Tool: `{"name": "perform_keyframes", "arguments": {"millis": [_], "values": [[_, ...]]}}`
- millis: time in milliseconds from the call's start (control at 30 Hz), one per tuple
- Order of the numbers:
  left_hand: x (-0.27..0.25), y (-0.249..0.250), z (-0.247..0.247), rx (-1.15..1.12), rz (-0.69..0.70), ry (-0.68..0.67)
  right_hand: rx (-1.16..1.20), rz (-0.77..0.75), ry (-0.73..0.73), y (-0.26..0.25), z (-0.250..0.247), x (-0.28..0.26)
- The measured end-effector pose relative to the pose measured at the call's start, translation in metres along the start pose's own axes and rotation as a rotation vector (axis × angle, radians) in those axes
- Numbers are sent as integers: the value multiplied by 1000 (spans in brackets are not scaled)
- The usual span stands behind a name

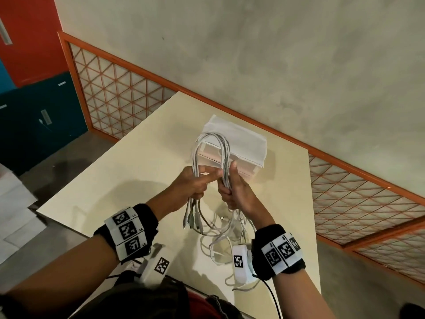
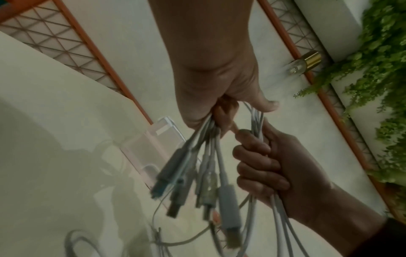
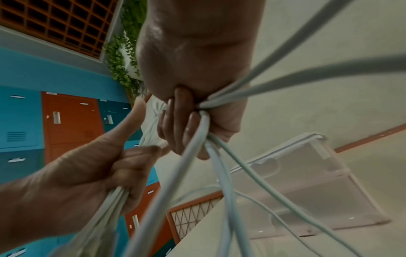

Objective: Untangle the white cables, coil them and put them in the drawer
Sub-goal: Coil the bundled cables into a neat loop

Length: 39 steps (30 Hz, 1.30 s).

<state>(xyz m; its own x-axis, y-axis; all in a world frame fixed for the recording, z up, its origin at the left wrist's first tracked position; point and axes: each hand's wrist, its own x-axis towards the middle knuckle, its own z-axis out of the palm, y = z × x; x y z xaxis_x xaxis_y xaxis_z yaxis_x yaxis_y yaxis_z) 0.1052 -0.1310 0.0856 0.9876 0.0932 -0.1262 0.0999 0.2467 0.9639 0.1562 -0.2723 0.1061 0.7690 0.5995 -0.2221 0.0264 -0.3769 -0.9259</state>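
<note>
Both fists clamp the white cables (image 1: 212,148) — left hand (image 1: 195,184) near the plugs, right hand (image 1: 234,189) gripping the strands — likely forming a coil loop above the bench (image 1: 128,171).

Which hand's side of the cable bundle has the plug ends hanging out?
The left hand. The connectors dangle in a cluster just below its fist, while below the right hand only plain white cables trail down to the table.

White cables (image 1: 212,148) in both fists
</note>
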Motion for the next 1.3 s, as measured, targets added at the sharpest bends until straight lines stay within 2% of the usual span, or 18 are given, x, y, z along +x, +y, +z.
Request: {"name": "perform_keyframes", "arguments": {"millis": [67,133,267,467,533,633,767,867,1067,1200,1300], "values": [[1,4,0,25,36,-87,-28,25,-28,0,6,1],[3,5,-1,67,89,-102,-27,42,-44,2,9,2],[2,12,-1,180,191,-19,-36,4,-33,3,9,5],[7,30,3,213,322,146,-50,-113,-60,12,-5,9],[6,39,5,223,382,193,-135,-113,-77,19,-12,7],[9,49,6,185,442,261,-93,-68,-78,33,-24,4],[18,63,-5,55,475,347,-163,14,-114,56,-37,1],[24,72,-12,31,509,383,-152,60,-31,75,-45,-4],[30,67,-13,1,492,459,-189,32,73,85,-64,-2],[35,61,-15,73,498,520,-260,42,97,95,-80,-5],[42,48,-17,139,426,606,-223,75,114,96,-85,-7]]}}
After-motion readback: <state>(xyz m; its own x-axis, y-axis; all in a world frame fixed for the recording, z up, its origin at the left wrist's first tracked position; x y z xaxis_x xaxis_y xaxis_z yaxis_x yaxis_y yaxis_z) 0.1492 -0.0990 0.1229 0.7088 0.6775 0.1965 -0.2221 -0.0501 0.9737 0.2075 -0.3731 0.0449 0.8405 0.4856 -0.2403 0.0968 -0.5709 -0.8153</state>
